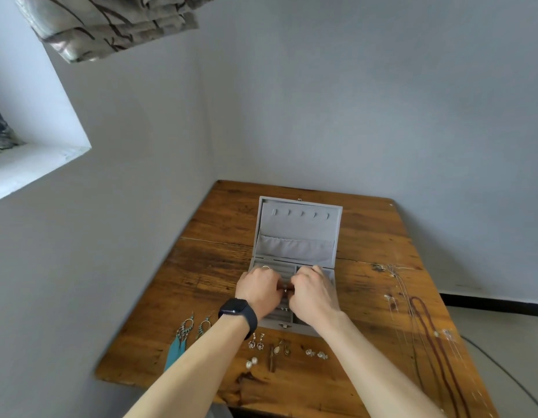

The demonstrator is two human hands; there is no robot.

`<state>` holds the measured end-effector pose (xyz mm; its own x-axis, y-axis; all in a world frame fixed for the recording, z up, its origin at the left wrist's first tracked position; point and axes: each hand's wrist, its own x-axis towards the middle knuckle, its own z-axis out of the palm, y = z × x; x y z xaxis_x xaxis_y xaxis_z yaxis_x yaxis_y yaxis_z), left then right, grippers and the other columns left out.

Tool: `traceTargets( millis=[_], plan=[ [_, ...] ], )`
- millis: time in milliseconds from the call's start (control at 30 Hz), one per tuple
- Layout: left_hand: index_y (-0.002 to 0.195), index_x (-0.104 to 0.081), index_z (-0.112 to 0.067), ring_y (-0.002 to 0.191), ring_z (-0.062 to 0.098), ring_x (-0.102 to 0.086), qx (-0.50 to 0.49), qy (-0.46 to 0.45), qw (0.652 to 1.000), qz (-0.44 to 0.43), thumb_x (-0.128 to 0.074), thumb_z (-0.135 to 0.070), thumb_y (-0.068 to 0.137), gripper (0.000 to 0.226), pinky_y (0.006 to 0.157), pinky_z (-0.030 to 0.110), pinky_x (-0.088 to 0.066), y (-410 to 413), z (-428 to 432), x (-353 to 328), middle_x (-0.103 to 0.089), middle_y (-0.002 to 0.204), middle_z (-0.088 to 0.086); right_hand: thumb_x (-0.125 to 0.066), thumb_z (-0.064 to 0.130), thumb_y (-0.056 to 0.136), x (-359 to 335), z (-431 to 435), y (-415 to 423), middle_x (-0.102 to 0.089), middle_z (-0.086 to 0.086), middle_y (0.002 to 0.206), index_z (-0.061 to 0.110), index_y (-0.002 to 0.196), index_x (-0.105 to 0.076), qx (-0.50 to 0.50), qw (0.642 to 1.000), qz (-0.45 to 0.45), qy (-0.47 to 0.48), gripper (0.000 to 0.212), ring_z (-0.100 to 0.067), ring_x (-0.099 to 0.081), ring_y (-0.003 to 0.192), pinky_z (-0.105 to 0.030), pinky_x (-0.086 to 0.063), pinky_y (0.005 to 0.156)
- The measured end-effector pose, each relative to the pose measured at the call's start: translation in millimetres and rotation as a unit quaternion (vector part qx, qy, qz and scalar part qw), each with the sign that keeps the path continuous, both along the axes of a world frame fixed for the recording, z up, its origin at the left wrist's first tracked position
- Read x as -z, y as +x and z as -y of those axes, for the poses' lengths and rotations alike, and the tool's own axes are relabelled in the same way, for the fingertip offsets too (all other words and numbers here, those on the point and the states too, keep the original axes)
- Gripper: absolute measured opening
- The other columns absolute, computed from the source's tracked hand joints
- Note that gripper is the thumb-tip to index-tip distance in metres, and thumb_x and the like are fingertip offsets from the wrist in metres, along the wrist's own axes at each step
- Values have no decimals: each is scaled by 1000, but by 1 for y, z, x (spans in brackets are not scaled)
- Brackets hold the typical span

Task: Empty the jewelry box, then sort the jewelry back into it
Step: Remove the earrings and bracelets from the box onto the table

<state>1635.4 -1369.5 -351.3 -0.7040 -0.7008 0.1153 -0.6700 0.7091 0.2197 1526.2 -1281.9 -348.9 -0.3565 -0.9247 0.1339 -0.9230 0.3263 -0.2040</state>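
Note:
A grey velvet jewelry box (298, 236) lies open on the wooden table (213, 267), its lid leaning back. Both my hands hover over the box's tray. My left hand (257, 289), with a black watch on the wrist, and my right hand (311, 292) meet over the ring rolls, fingers curled, pinching a small ring (286, 289) between them. Another small piece (283, 309) sits in the rolls below. Much of the tray is hidden by my hands.
In front of the box lie teal feather earrings (179, 342), several small earring pairs (257, 342) and studs (316, 354). Necklaces and a brown cord (424, 327) stretch along the table's right side. Walls close in at the back and left.

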Motion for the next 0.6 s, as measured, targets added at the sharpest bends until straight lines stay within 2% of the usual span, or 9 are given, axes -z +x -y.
traceTargets(
  millis=[200,333,433,600],
  plan=[
    [95,-76,-30,93,19,-65,-28,85,996,-31,-58,-32,91,18,83,33,-50,3,0,-5,-72,99,-5,-66,16,88,-5,9,0,-58,-3,121,12,113,-69,35,997,57,28,26,-24,-46,119,-35,-49,95],
    [89,-73,-31,85,15,-64,-40,129,989,-54,-57,-34,89,16,81,33,-54,9,-1,-12,-71,92,-10,-63,14,89,-6,6,-5,-58,-3,120,15,111,-71,24,995,89,24,23,-23,-46,119,-33,-44,98],
    [94,-72,-31,88,12,-64,-37,137,985,-93,-58,-36,90,16,79,34,-57,20,-6,-15,-70,96,-11,-61,17,93,-6,-10,-8,-59,1,117,19,103,-73,22,989,139,-34,16,-18,-50,117,-28,-41,99],
    [95,-67,-36,100,8,-57,-13,125,980,-151,-59,-42,93,10,80,30,-53,52,-29,-9,-65,105,-12,-65,28,94,-6,-56,9,-56,15,109,29,93,-66,31,965,223,-138,2,-3,-53,103,-21,-42,91]
  ],
)
